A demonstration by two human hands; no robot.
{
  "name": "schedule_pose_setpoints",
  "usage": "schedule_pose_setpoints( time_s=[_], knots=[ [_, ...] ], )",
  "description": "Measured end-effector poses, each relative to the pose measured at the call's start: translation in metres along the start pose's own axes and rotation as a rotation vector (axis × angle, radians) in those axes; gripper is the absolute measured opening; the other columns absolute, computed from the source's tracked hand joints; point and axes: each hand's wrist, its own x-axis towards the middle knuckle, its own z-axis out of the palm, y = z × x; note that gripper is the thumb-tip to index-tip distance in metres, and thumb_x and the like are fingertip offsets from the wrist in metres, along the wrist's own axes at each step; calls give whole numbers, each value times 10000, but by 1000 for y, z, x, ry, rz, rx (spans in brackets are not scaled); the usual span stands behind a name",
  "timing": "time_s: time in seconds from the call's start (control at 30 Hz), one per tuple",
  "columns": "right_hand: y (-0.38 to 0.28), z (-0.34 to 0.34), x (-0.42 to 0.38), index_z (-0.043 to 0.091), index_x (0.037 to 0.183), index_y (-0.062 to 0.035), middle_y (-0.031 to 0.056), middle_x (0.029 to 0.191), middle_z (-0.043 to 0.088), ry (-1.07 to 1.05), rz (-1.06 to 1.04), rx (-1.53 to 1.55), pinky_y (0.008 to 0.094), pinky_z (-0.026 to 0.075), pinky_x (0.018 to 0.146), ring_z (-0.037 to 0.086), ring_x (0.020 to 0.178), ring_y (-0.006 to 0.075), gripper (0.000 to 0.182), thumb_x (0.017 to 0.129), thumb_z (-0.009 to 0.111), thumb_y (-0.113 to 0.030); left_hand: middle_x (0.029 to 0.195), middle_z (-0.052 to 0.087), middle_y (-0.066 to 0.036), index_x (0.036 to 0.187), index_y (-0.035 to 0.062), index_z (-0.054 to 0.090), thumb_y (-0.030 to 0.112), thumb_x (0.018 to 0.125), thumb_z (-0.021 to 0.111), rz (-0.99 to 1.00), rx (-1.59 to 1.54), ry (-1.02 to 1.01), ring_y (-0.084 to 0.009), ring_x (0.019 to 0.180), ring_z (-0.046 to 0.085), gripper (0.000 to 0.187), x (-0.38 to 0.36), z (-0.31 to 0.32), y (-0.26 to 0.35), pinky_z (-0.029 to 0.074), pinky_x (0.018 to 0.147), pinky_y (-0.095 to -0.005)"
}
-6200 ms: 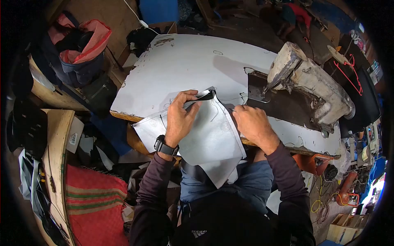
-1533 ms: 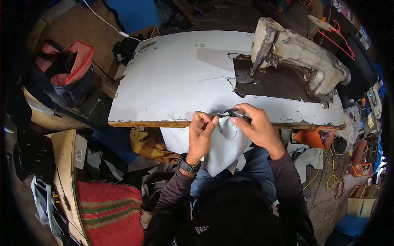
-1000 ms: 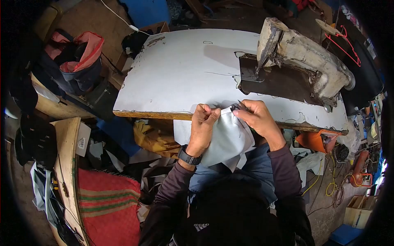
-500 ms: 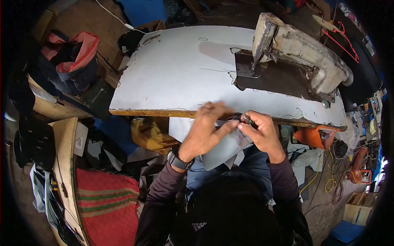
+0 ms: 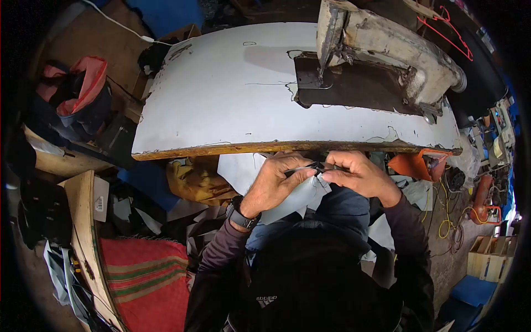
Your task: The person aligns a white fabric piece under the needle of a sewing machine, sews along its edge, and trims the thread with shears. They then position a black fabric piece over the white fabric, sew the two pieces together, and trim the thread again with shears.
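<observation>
Below the front edge of the sewing table, my left hand (image 5: pixel 278 185) is closed on a grey-white piece of sheet material (image 5: pixel 292 203) that hangs over my lap. Its thumb presses near the upper edge, beside a small dark part (image 5: pixel 316 167) whose kind I cannot make out. My right hand (image 5: pixel 358 176) pinches the same piece close to that dark part, thumb and fingertips together. The two hands almost meet. Some of the left fingertips are hidden behind the material.
An old sewing machine (image 5: pixel 387 52) stands on the white table (image 5: pixel 210 105), with loose thread near its needle. Beneath the table's edge are a yellow cloth (image 5: pixel 199 180) and an orange pouch (image 5: pixel 412 166). A wooden board (image 5: pixel 86 232) and red striped cloth (image 5: pixel 144 276) lie left.
My left fingers, raised and blurred before, have come down onto the material's edge. My right hand has turned and shifted slightly right. The camera view has shifted, so the table appears further up and left.
</observation>
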Motion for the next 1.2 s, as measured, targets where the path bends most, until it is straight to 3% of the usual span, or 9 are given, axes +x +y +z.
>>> schedule_pose_setpoints(
  time_s=[0.1, 0.27, 0.47, 0.57, 0.7, 0.73, 0.83, 1.03, 1.2],
  knots=[
    [7, -2, 0, 640, 913, -48, -49, 730, 521, -78, 26, 73, 283, 392, 616, 462, 696, 57, 400, 1075, 751, -397, 1023, 792, -115, 1146, 28, 821, 151, 1007, 800, 135, 123, -22, -262, 961, 685, 187, -2, 1, -5, 545, 919, -408],
    [5, -4, -7, 641, 896, -60, -65, 716, 515, -125, 137, 196, 276, 385, 584, 457, 655, 39, 390, 1079, 749, -387, 1029, 799, -93, 1131, 34, 826, 155, 984, 813, 166, 163, -58, -271, 957, 678, 191, -1, 2, -5, 535, 927, -415],
    [11, -5, -8, 673, 930, -22, -24, 717, 534, -194, 44, 42, 301, 409, 601, 490, 660, 76, 418, 1091, 723, -405, 1003, 804, -79, 1135, 38, 831, 161, 951, 848, 212, 221, -88, -265, 935, 665, 222, 2, 8, -7, 536, 902, -418],
    [10, -5, -12, 685, 993, 16, 29, 738, 549, -114, -28, -157, 332, 434, 638, 507, 689, 118, 449, 1094, 708, -421, 976, 796, -96, 1137, 14, 826, 163, 936, 869, 205, 216, -68, -246, 910, 685, 254, 3, 13, -13, 554, 871, -396],
    [21, 4, -21, 694, 1053, 21, 42, 785, 570, 35, -69, -37, 349, 436, 663, 496, 733, 127, 424, 1110, 682, -399, 957, 787, -114, 1148, 7, 825, 173, 914, 897, 72, 162, -115, -216, 882, 711, 296, 3, 15, -13, 581, 813, -362],
    [20, -2, -25, 697, 1052, 6, 24, 793, 570, 0, 29, -24, 341, 432, 661, 499, 745, 111, 396, 1116, 677, -385, 901, 751, -86, 1162, 51, 836, 183, 918, 889, 96, 107, -75, -204, 845, 646, 282, 3, 19, -17, 543, 747, -366],
    [27, -4, -29, 690, 1029, -7, 3, 800, 567, -71, 157, 112, 335, 428, 659, 496, 754, 95, 389, 1116, 681, -386, 901, 751, -77, 1159, 56, 841, 181, 917, 892, 10, 65, -107, -182, 847, 648, 277, 4, 18, -17, 543, 745, -350],
    [14, 6, -42, 668, 984, -10, 74, 747, 576, 91, 3, -154, 346, 413, 629, 517, 682, 144, 378, 1092, 712, -370, 916, 766, -77, 1148, 55, 845, 169, 920, 893, 59, 86, -67, -176, 807, 657, 259, 4, 18, -22, 546, 724, -339],
    [21, 21, -44, 655, 995, -6, 142, 745, 556, 133, 0, -147, 403, 419, 619, 535, 644, 224, 363, 1086, 719, -351, 931, 776, -90, 1140, 37, 840, 167, 915, 898, 81, 102, -73, -181, 825, 675, 265, 3, 20, -18, 556, 732, -338]
  ],
)
